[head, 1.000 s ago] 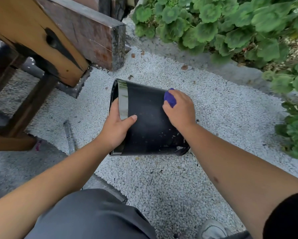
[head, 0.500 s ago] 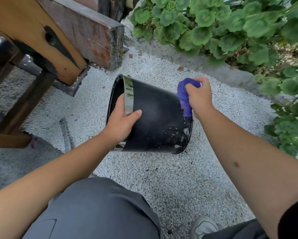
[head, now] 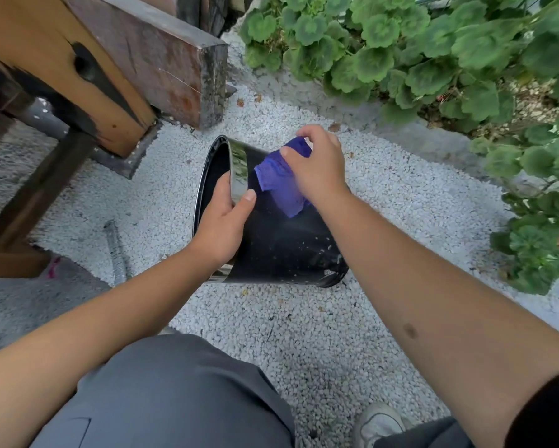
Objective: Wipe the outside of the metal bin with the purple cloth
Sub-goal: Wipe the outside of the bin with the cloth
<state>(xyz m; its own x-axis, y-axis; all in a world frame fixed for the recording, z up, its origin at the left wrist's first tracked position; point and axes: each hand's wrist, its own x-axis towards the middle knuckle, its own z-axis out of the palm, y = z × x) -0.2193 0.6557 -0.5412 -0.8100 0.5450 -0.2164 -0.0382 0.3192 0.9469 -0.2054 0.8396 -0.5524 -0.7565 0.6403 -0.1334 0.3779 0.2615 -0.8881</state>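
Note:
The black metal bin (head: 281, 250) lies tilted on its side on white gravel, its open mouth with a shiny rim band facing left and away. My left hand (head: 221, 226) grips that rim, fingers inside and thumb on the outer wall. My right hand (head: 317, 166) holds the bunched purple cloth (head: 281, 182) against the upper outside of the bin, close to the rim band. Part of the cloth hangs loose below the hand. Pale specks dot the bin's wall near its base.
White gravel (head: 304, 334) covers the ground around the bin. A wooden bench with thick beams (head: 77, 66) stands at the upper left. Green leafy plants (head: 433, 53) line the top and right. A grey hose (head: 115, 250) lies at the left. My knees and a shoe (head: 378, 421) sit below.
My right hand has carried the cloth from the bin's far right edge leftward onto the upper wall near the rim band. The bin has tipped slightly more upright under my left hand.

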